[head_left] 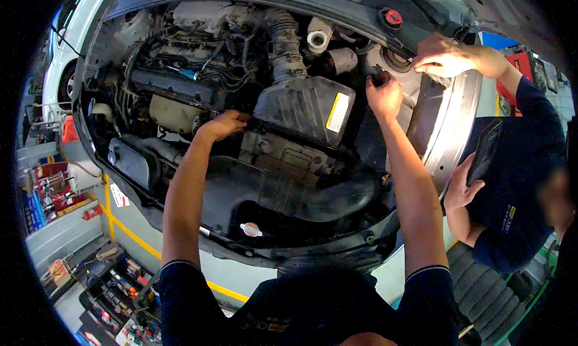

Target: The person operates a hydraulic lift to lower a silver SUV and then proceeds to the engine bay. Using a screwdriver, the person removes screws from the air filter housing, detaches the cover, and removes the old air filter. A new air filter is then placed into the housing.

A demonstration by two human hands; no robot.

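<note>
My left hand (224,125) reaches into the engine bay with fingers stretched rightward. Its fingertips are at the left edge of the black air filter housing (298,108), and some are lost in shadow. On the housing's other side my right hand (385,98) is closed, thumb and fingers pinched together around something small and dark that I cannot make out. Beside that hand rises the pale strut tower (409,81). A ribbed intake hose (285,42) runs from the housing to the back.
At right a co-worker's hand (460,186) holds a phone (484,150); their other hand (442,57) is at the brightly lit fender (454,114). A blue-handled tool (185,73) lies on the engine. The radiator cap (251,230) is near the front. Tool trays (123,292) stand lower left.
</note>
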